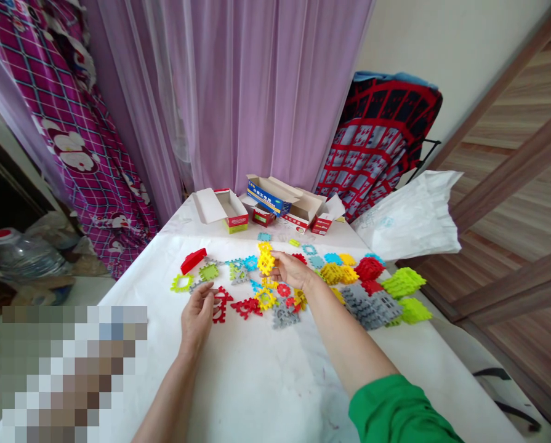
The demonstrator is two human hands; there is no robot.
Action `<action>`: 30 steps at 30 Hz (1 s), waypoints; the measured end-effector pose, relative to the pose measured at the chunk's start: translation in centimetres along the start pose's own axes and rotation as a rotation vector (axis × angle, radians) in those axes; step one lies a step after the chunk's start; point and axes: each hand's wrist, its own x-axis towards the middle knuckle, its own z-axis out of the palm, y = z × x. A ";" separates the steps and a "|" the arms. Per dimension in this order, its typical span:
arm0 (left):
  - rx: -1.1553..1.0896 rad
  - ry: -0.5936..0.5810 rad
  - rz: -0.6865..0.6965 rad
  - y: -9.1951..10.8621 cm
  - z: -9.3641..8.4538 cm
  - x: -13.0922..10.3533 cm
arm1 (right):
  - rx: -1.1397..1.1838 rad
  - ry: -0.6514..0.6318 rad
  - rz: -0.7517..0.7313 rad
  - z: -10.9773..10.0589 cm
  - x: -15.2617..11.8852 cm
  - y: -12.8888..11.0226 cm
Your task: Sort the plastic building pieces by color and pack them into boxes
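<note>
Yellow interlocking plastic pieces [265, 261] are pinched in the fingers of my right hand [291, 269], raised a little above the scattered pieces. Relaxed and slightly curled, my left hand [198, 317] is at the left of the spread with nothing visible in it. Closest to its fingertips is a red toothed piece [220, 304]; I cannot tell whether they touch. Around both hands are another red piece [246, 307], a yellow frame piece [266, 299], grey pieces [285, 315] and a lime frame piece [181, 283].
Stacks of grey [372, 309], lime [403, 283] and red pieces [369, 269] stand on the right. Open cartons, including a red one [236, 223] and a blue one [268, 200], line the table's [257, 381] far edge. A white bag [409, 218] is at the right.
</note>
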 end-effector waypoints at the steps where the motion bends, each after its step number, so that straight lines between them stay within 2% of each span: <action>1: 0.000 -0.002 0.000 0.0 0.0 0.0 | -0.015 -0.011 0.001 0.0 -0.1 0.1; 4: -0.001 -0.002 0.003 0.1 0.0 0.0 | -0.147 0.024 -0.003 -0.1 -0.1 0.5; 8: 0.000 0.000 0.003 -0.1 0.0 0.1 | -0.587 0.279 -0.135 -1.6 0.1 0.5; 9: 0.000 0.000 0.004 -0.1 0.0 0.1 | -0.674 0.308 -0.181 -2.2 0.0 0.3; 13: -0.005 0.008 0.006 -0.3 0.0 0.2 | -0.876 0.319 -0.338 -4.5 -1.3 -1.1; 16: -0.009 0.007 0.002 -0.2 0.0 0.2 | -1.109 0.397 -0.402 -5.8 -3.0 -2.3; 21: -0.013 0.000 -0.015 0.1 -0.1 0.1 | -1.417 0.461 -0.326 -8.7 -5.7 -3.4; 27: 0.030 -0.006 -0.031 0.5 -0.1 0.0 | -1.587 0.599 -0.077 -14.8 -8.8 -4.7; 30: 0.041 -0.002 -0.035 0.6 -0.1 0.0 | -1.656 0.622 0.033 -17.4 -10.0 -5.4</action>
